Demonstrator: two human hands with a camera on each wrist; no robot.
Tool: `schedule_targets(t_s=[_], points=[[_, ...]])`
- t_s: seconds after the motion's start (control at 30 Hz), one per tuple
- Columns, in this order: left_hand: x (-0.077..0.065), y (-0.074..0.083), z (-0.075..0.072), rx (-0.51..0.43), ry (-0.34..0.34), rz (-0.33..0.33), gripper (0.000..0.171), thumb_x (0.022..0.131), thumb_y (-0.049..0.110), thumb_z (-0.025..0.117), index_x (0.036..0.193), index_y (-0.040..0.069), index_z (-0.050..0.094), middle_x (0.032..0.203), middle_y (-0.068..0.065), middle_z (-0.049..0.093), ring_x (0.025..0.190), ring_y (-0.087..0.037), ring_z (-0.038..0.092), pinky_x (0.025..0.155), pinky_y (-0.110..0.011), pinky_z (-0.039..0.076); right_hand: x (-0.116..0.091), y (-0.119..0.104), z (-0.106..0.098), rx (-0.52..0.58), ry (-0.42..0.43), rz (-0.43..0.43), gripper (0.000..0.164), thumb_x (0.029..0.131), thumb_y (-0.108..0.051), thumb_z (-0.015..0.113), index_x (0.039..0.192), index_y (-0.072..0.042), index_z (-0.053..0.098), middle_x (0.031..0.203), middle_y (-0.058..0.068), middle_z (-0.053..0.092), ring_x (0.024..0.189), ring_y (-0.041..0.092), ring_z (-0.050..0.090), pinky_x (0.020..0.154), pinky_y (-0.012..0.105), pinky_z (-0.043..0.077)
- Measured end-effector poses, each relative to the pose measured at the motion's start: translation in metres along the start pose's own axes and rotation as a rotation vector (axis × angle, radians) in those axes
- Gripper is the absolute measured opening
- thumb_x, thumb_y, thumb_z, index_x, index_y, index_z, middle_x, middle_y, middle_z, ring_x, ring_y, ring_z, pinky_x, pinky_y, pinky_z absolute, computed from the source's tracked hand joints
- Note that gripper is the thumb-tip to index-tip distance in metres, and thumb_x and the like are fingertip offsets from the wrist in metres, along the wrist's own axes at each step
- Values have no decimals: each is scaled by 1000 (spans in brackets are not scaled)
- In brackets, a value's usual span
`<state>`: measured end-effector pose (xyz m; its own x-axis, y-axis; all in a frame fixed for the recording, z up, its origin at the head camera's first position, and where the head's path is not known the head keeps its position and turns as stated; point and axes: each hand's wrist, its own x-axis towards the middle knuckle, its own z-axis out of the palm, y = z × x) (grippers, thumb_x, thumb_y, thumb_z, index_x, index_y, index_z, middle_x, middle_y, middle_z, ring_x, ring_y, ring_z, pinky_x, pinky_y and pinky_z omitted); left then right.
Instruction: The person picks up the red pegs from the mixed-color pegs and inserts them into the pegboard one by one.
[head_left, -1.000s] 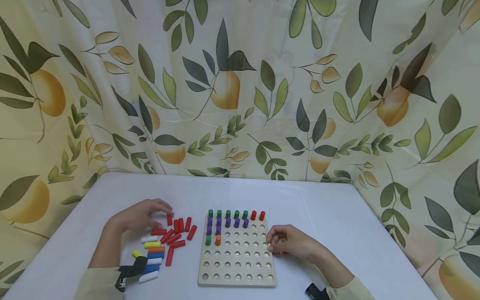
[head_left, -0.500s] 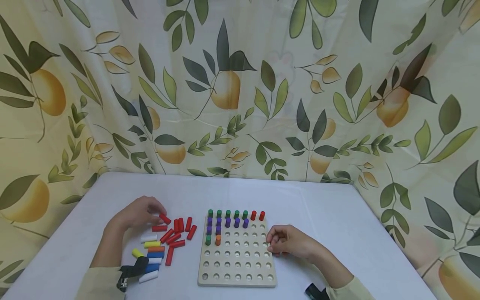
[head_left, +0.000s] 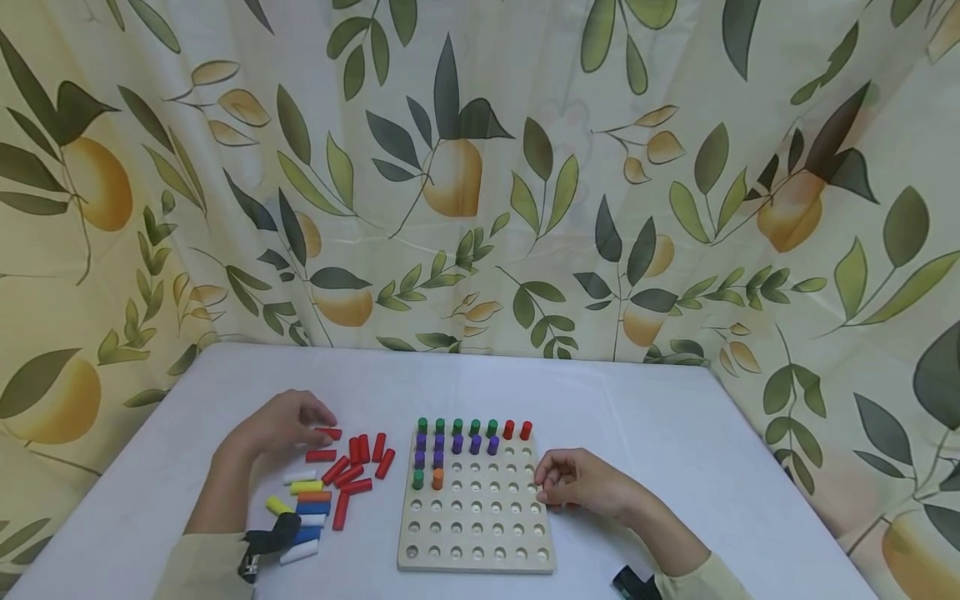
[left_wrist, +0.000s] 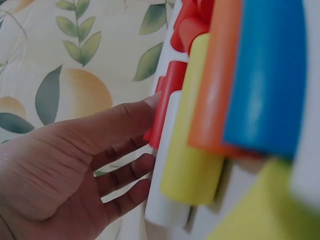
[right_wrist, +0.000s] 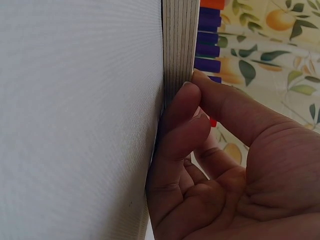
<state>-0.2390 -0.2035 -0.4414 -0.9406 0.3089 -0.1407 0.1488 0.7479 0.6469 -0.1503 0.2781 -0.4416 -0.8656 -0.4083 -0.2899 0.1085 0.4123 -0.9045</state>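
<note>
My left hand (head_left: 279,423) pinches a red peg (head_left: 331,433) between thumb and fingers at the far edge of a loose peg pile. In the left wrist view, the thumb lies against red, with a white peg (left_wrist: 165,200) and a yellow peg (left_wrist: 187,165) close by. My right hand (head_left: 583,479), fingers curled, grips the right edge of a pale wooden pegboard (head_left: 467,540). In the right wrist view, its thumb is at the top edge and a fingertip is against the board's side (right_wrist: 179,45). Green, purple, red and orange pegs stand in the far rows.
Several red pegs (head_left: 342,510) lie between the left hand and the board. Nearer are an orange peg (head_left: 313,497), blue pegs (head_left: 307,532) and white pegs (head_left: 299,552). The white table (head_left: 637,425) backs onto a leaf-patterned curtain (head_left: 480,250).
My left hand has drawn back slightly left with a red peg, which has gone from upright through tilted to lying level. The right hand has stayed at the board's edge.
</note>
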Motion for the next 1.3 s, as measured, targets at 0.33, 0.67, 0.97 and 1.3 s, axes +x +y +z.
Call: schedule_targets(t_s=[0.33, 0.67, 0.97, 1.3], points=[[4, 5, 6, -2, -3, -9, 26, 81, 9, 88, 104, 11, 77, 101, -2, 66, 100, -26, 60, 81, -43, 58, -1, -2, -1, 11, -8, 10, 21, 90, -9, 80, 103, 0, 66, 82, 7, 60, 70, 19, 55, 58, 26, 43], [5, 4, 6, -3, -18, 9, 23, 83, 7, 86, 103, 13, 76, 96, -1, 65, 95, -23, 59, 80, -40, 57, 0, 1, 0, -1, 0, -7, 20, 91, -6, 79, 104, 1, 66, 82, 7, 59, 70, 21, 54, 57, 27, 42], [7, 6, 7, -11, -12, 2, 31, 81, 13, 89, 108, 13, 75, 106, -3, 65, 103, -27, 60, 82, -43, 58, 0, 0, -1, -2, 0, 3, 21, 91, -6, 79, 105, 1, 65, 82, 7, 59, 70, 21, 54, 58, 27, 42], [5, 10, 7, -11, -22, 30, 20, 85, 10, 85, 102, 11, 74, 96, -2, 64, 94, -23, 59, 79, -39, 57, 0, 0, -1, -2, 0, 1, 21, 91, -7, 79, 105, 0, 66, 82, 7, 59, 70, 21, 55, 58, 27, 42]])
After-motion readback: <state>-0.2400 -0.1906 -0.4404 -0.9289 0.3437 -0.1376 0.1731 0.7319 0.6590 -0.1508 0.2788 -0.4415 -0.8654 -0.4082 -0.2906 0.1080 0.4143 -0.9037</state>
